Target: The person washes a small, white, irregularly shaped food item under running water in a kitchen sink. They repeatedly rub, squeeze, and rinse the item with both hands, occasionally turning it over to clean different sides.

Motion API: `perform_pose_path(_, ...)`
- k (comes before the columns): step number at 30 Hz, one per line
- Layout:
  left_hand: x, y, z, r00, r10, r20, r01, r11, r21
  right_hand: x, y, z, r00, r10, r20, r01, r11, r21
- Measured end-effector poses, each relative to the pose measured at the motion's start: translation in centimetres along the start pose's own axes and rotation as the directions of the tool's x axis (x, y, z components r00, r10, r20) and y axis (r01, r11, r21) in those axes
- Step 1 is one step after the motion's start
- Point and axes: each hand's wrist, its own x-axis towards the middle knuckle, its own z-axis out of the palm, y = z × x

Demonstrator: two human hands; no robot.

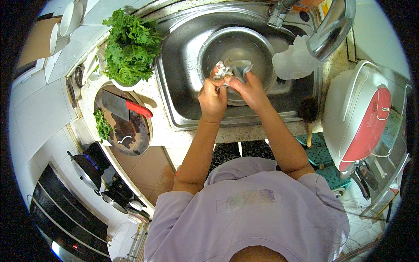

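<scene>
Both hands hold a pale, wet piece of seafood [223,70], probably squid, over a round metal basin [200,55]. My left hand [213,100] grips its frilly, tentacle-like part. Thin, greyish flesh is pinched in my right hand [251,87], and the fingers of the two hands nearly meet. Cloudy water [240,46] appears to fill the basin, which stands inside a stainless steel sink [183,101]. The fingers hide part of the piece.
Leafy greens [131,49] fill a white bowl left of the sink. A red-handled cleaver [118,105] lies on a round chopping board [137,144]. The faucet [332,32] overhangs the sink's right side, near a brush [308,111] and rice cooker [356,114]. A burner flame [90,159] shows beside a pan.
</scene>
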Motion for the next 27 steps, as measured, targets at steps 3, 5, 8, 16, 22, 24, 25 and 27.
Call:
perform_pose_path(3, -0.5, -0.3, 0.2, 0.998, -0.057, -0.002, 0.057, 0.998, -0.036, 0.4, 0.2, -0.1, 0.998, 0.060, -0.020, -0.062, 0.988, -0.139)
perform_pose_path(5, -0.7, -0.4, 0.5, 0.994, -0.105, -0.033, 0.102, 0.991, -0.090, 0.5, 0.3, -0.1, 1.000, 0.014, -0.007, -0.014, 0.996, -0.092)
perform_pose_path(8, -0.9, -0.3, 1.0, 0.966, -0.255, -0.043, 0.238, 0.941, -0.239, 0.4, -0.2, 0.2, 0.999, 0.045, -0.014, -0.044, 0.998, 0.037)
perform_pose_path(16, -1.1, -2.0, 2.8, 0.906, -0.395, 0.150, 0.379, 0.605, -0.700, 0.9, 2.1, -0.3, 0.992, -0.021, -0.121, 0.027, 0.998, 0.050)
perform_pose_path(22, -1.4, -2.6, 4.3, 0.698, -0.638, 0.326, 0.598, 0.269, -0.755, 0.2, 3.0, 0.7, 0.967, -0.110, -0.231, 0.130, 0.989, 0.076)
perform_pose_path(24, -1.6, -3.6, 5.5, 0.745, -0.610, 0.269, 0.573, 0.379, -0.727, 0.0, 3.5, 0.9, 0.961, -0.116, -0.251, 0.131, 0.990, 0.043)
perform_pose_path(25, -1.3, -3.7, 5.6, 0.717, -0.625, 0.310, 0.596, 0.319, -0.737, 0.0, 3.7, 0.9, 0.957, -0.124, -0.264, 0.136, 0.990, 0.029)
perform_pose_path(27, -0.6, -3.7, 5.3, 0.655, -0.646, 0.392, 0.637, 0.193, -0.747, 0.3, 5.2, 0.2, 0.950, -0.221, -0.219, 0.183, 0.966, -0.181)
